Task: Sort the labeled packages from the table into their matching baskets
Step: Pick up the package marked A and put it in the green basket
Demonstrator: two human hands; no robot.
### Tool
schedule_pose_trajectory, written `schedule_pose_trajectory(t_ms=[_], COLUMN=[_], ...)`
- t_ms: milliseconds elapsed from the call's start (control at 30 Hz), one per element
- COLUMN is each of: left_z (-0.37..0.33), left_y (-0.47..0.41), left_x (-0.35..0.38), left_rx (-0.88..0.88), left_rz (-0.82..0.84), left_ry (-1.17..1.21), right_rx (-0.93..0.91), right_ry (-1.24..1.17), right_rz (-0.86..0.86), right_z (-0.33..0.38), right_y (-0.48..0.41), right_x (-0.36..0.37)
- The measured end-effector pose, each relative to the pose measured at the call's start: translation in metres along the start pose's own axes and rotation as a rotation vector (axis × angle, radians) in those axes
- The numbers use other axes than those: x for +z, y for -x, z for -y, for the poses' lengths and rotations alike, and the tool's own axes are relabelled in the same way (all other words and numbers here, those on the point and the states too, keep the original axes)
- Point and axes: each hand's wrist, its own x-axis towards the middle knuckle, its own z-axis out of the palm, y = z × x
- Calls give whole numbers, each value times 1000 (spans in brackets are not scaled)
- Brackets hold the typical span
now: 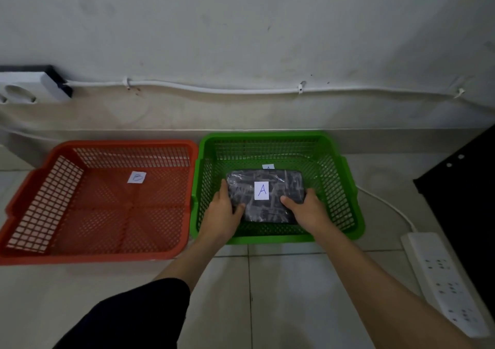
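Both the left hand and right hand clasp the dark plastic-wrapped package labeled A inside the green A basket, while the orange B basket at left holds 0 packages, so sorting looks barely begun.

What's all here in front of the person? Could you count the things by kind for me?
Baskets: 2, the orange basket and the green basket
Packages: 1, the dark package marked A, held by the left hand and right hand inside the green basket
Power strips: 1, the white power strip
Total: 4
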Motion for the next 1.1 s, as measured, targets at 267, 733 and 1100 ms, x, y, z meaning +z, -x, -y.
schedule_pose_trajectory(t_ms=[267,733,1100], left_z=[13,4,33], left_y=[-7,-5,-16], left_x=[2,-16,-18], left_rx=[70,301,8], left_rz=[15,-414,-361], left_ry=[-89,-463,-201], right_rx=[-13,-334,-377], right_ry=[122,440,325], right_rz=[-10,132,188], right_z=[-6,-10,-2], right_y=[-18,-24,-20], right_x=[16,20,41])
